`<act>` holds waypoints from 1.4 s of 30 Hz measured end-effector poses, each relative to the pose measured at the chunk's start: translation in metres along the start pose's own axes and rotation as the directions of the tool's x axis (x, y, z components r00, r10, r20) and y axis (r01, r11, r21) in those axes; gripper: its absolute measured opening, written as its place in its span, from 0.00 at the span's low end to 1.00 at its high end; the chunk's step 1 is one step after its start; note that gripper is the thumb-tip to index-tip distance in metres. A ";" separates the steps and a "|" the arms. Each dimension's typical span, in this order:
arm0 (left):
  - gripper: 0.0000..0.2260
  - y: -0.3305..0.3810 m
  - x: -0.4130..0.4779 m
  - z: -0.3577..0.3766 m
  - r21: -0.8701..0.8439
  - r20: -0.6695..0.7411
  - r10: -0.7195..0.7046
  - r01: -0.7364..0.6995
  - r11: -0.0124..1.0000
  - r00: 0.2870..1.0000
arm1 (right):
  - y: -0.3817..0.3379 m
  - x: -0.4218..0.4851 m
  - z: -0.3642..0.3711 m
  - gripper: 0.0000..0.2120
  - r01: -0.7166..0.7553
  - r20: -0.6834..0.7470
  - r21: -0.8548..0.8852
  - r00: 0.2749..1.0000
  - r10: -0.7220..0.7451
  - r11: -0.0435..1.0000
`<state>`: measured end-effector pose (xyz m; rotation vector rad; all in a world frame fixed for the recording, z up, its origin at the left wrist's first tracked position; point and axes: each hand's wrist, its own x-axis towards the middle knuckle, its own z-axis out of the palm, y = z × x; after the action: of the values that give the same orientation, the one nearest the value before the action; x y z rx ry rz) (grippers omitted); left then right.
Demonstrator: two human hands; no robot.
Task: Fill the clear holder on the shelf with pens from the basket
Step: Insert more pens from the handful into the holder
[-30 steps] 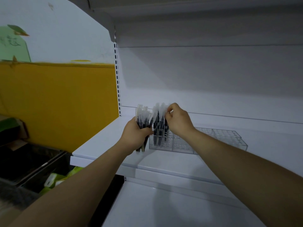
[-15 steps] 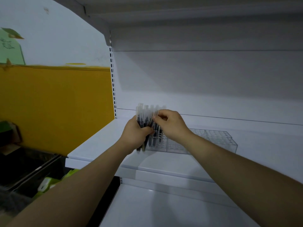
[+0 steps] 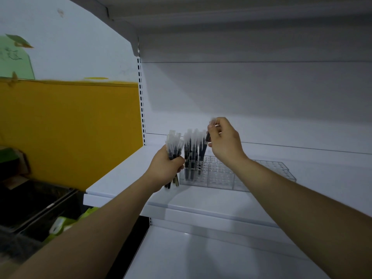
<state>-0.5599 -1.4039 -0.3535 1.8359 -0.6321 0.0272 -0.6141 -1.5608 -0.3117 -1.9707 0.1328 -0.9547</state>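
A clear holder (image 3: 241,178) with a grid of holes lies on the white shelf (image 3: 120,178). Several dark pens with clear caps (image 3: 192,154) stand in its left end. My left hand (image 3: 167,168) grips a bundle of pens (image 3: 174,146) just left of the holder. Above the holder's left part, my right hand (image 3: 225,141) pinches a single pen (image 3: 208,135) by its top; the pen's lower end hangs over the standing pens.
A lower white shelf (image 3: 211,254) runs below. The upper shelf's underside (image 3: 221,21) is overhead. A yellow wall panel (image 3: 70,127) and a dark bin (image 3: 30,208) with green packets (image 3: 60,224) lie to the left. The holder's right half holds no pens.
My right hand drew one pen from the bundle in my left hand, then rose and moved right over the holder. The left hand stayed beside the holder.
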 end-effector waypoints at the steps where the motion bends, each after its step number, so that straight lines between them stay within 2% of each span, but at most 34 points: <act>1: 0.08 0.000 0.000 0.001 0.002 0.008 0.002 -0.002 1.000 1.000 | 0.001 -0.002 0.001 0.05 0.009 0.016 -0.019 1.000 -0.009 1.000; 5: 0.09 -0.001 0.001 0.002 -0.001 0.018 0.001 -0.001 1.000 1.000 | 0.008 -0.005 0.009 0.06 0.020 0.081 -0.076 0.997 -0.014 0.997; 9: 0.05 -0.006 0.003 -0.001 0.005 0.040 -0.016 0.016 1.000 0.999 | 0.014 -0.009 0.017 0.11 0.030 0.178 -0.240 0.984 0.013 0.970; 14: 0.02 -0.008 0.002 -0.004 0.006 0.037 -0.023 0.023 1.000 0.999 | 0.020 -0.007 0.020 0.09 0.008 0.137 -0.308 0.990 0.035 0.951; 18: 0.05 -0.006 0.000 -0.003 -0.071 0.034 -0.024 0.027 0.997 0.999 | 0.025 -0.008 0.024 0.09 -0.022 0.164 -0.404 0.982 0.096 0.914; 20: 0.07 -0.005 -0.002 -0.003 -0.086 0.032 -0.018 0.021 0.996 0.999 | 0.024 -0.010 0.023 0.11 -0.008 0.105 -0.362 0.993 0.050 0.932; 23: 0.07 -0.001 -0.003 -0.002 -0.084 0.019 -0.007 0.009 0.996 1.000 | 0.015 -0.017 0.017 0.09 0.087 0.028 -0.228 0.996 -0.083 0.970; 27: 0.08 0.008 -0.004 0.003 -0.077 0.030 0.062 -0.059 0.995 0.998 | 0.004 -0.026 0.013 0.09 0.100 0.226 -0.150 0.972 -0.065 0.984; 29: 0.10 0.012 -0.005 0.006 -0.103 0.058 0.084 -0.078 0.992 0.995 | 0.004 -0.027 0.013 0.07 0.061 0.258 -0.145 0.966 -0.022 0.988; 33: 0.08 0.012 -0.006 0.009 -0.069 0.042 0.085 -0.082 0.994 0.996 | 0.005 -0.025 0.010 0.06 -0.041 0.178 -0.091 0.982 0.057 0.995; 35: 0.07 0.009 -0.006 0.007 -0.037 0.005 0.040 -0.040 0.999 0.999 | 0.002 -0.022 0.005 0.06 -0.111 0.091 0.062 0.990 0.105 0.992; 37: 0.06 0.004 -0.004 0.005 -0.043 -0.008 -0.017 0.017 0.999 1.000 | -0.004 -0.017 -0.003 0.08 -0.119 -0.002 0.188 0.993 0.121 0.975; 39: 0.04 0.000 -0.005 0.002 -0.065 0.006 -0.069 0.069 0.996 0.998 | -0.007 -0.010 -0.010 0.08 -0.074 -0.072 0.195 0.993 0.090 0.978; 42: 0.04 -0.001 -0.005 0.000 -0.034 0.011 -0.090 0.090 0.995 0.996 | -0.006 -0.009 -0.012 0.06 -0.040 -0.052 0.111 0.998 0.046 0.993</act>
<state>-0.5638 -1.4017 -0.3563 1.8302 -0.5527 -0.0525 -0.6300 -1.5617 -0.3091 -1.8349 0.1499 -0.9677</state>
